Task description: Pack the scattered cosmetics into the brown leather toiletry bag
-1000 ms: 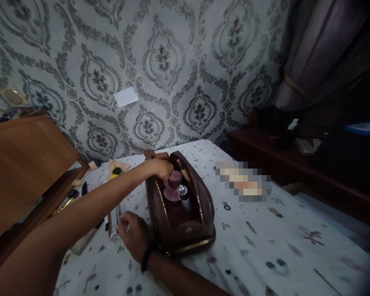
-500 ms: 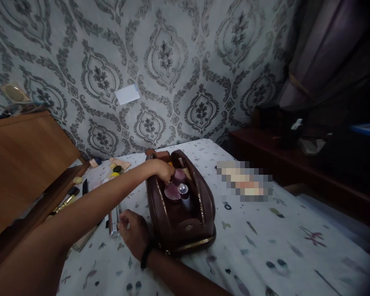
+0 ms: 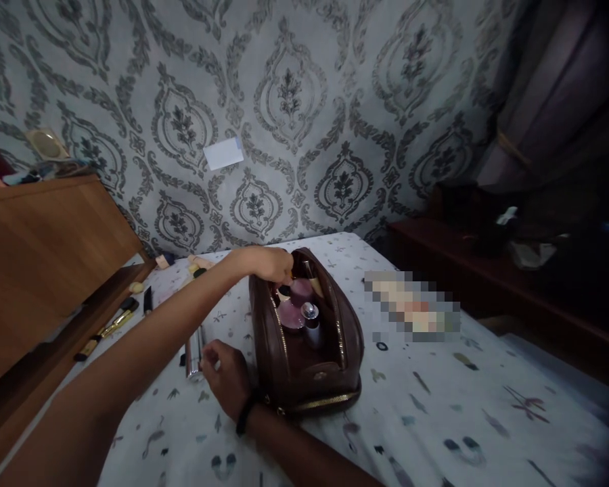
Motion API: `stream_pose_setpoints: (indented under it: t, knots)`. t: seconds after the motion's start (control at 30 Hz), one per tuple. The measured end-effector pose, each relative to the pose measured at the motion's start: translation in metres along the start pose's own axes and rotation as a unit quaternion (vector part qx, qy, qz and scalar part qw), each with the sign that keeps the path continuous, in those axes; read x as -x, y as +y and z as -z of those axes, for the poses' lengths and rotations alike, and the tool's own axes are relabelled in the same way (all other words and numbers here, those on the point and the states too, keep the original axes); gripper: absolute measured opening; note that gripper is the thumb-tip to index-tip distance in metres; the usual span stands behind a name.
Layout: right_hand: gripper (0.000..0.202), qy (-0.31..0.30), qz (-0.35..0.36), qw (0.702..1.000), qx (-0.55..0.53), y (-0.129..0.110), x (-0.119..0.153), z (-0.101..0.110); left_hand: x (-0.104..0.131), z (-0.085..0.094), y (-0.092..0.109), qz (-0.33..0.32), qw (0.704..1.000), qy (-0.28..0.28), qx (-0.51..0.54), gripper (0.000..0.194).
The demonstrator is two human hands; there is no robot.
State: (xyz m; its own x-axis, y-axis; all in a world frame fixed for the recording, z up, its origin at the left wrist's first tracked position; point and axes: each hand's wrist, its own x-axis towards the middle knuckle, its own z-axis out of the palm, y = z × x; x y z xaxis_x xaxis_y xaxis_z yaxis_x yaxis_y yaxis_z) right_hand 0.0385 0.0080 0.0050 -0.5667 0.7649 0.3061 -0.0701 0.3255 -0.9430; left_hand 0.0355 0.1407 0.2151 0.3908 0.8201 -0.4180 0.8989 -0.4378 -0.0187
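A brown leather makeup bag (image 3: 264,338) stands unzipped on the printed sheet. My left hand (image 3: 274,264) is over its far left rim, fingers bent down into the opening. A bit of yellow-orange shows at the fingertips, but what they pinch is mostly hidden. Inside the bag are a pink-mauve round item (image 3: 290,316), a second mauve item (image 3: 301,292) and a silver-topped bottle (image 3: 311,328). A slim tube (image 3: 312,279) leans at the far right inside. My right hand (image 3: 227,375), with a black wristband, rests curled left of the bag, nearest a silver tube (image 3: 193,358).
Makeup brushes (image 3: 114,325) and several small cosmetics lie left, along the wooden board (image 3: 45,250). A pixelated item (image 3: 411,304) lies right of the bag. Behind is a patterned wall (image 3: 289,101); a dark red furniture piece (image 3: 436,264) stands at the right.
My left hand has risen a little out of the bag toward its rim, and a dark round piece now shows beneath it. My right hand stays curled beside the bag. The view has shifted slightly.
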Motion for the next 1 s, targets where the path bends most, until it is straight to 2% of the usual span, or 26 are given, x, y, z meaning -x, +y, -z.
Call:
stream_pose_setpoints:
  t: [0.1, 0.17, 0.23, 0.3, 0.4, 0.5, 0.63, 0.73, 0.83, 0.9, 1.0]
  knots:
    - [0.011, -0.003, -0.009, 1.0, 0.008, -0.001, -0.001, 0.0, 0.028, -0.01, 0.0, -0.006, 0.992, 0.126, 0.0, 0.031]
    - [0.012, -0.007, -0.017, 1.0, 0.013, 0.0, -0.001, 0.0, 0.048, -0.026, 0.0, 0.016, 0.972, 0.234, 0.007, 0.033]
    - [0.012, -0.012, -0.015, 1.0, 0.016, 0.002, -0.002, -0.001, 0.067, -0.048, -0.001, 0.041, 0.947, 0.317, 0.03, 0.032]
    - [0.012, -0.013, -0.008, 1.0, 0.017, 0.004, -0.002, -0.002, 0.084, -0.073, -0.005, 0.058, 0.922, 0.378, 0.065, 0.033]
    - [0.014, -0.011, 0.001, 1.0, 0.014, 0.007, -0.003, -0.004, 0.103, -0.109, -0.01, 0.098, 0.891, 0.433, 0.09, 0.043]
    - [0.014, -0.011, 0.018, 1.0, 0.014, 0.008, -0.003, -0.004, 0.116, -0.137, -0.014, 0.139, 0.882, 0.437, 0.111, 0.044]
    - [0.016, -0.013, 0.023, 1.0, 0.017, 0.007, -0.004, -0.002, 0.128, -0.174, -0.021, 0.198, 0.882, 0.404, 0.137, 0.037]
    - [0.016, -0.019, 0.025, 0.999, 0.013, 0.007, -0.005, -0.002, 0.13, -0.211, -0.026, 0.255, 0.876, 0.383, 0.144, 0.036]
    - [0.017, -0.028, 0.034, 0.999, 0.016, 0.009, -0.006, -0.002, 0.129, -0.242, -0.029, 0.281, 0.858, 0.399, 0.158, 0.034]
    - [0.017, -0.04, 0.038, 0.998, 0.02, 0.011, -0.007, -0.002, 0.127, -0.253, -0.03, 0.285, 0.842, 0.422, 0.179, 0.032]
    - [0.016, -0.055, 0.04, 0.997, 0.022, 0.011, -0.007, -0.001, 0.126, -0.256, -0.029, 0.283, 0.827, 0.439, 0.207, 0.031]
